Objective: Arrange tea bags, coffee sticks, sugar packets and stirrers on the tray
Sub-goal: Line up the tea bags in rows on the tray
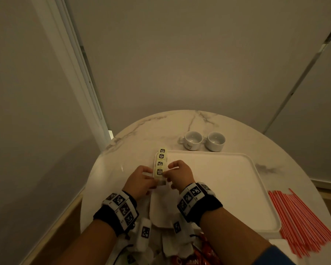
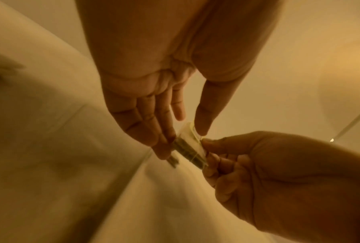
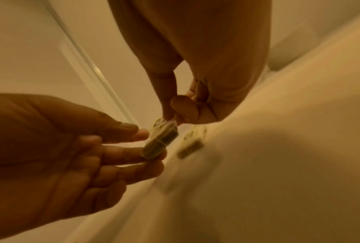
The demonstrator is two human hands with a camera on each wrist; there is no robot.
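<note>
- While both hands are meeting over the left edge of the white tray (image 1: 227, 188), the right hand (image 1: 182, 174) is pinching a tea bag (image 1: 160, 172) between thumb and forefinger.
- The left hand (image 1: 139, 180) is steadying it with straight fingers (image 2: 164, 131), thumb resting on its top edge.
- Three more tea bags (image 1: 161, 156) are lying in a row just beyond, along the same edge.
- Being light, thin and soft, the sachet is likely crumpling or tearing under a hard squeeze; holding its edges looks safest.
- Red stirrers (image 1: 302, 222) are waiting right of the tray, with two white cups (image 1: 204, 140) behind it.
</note>
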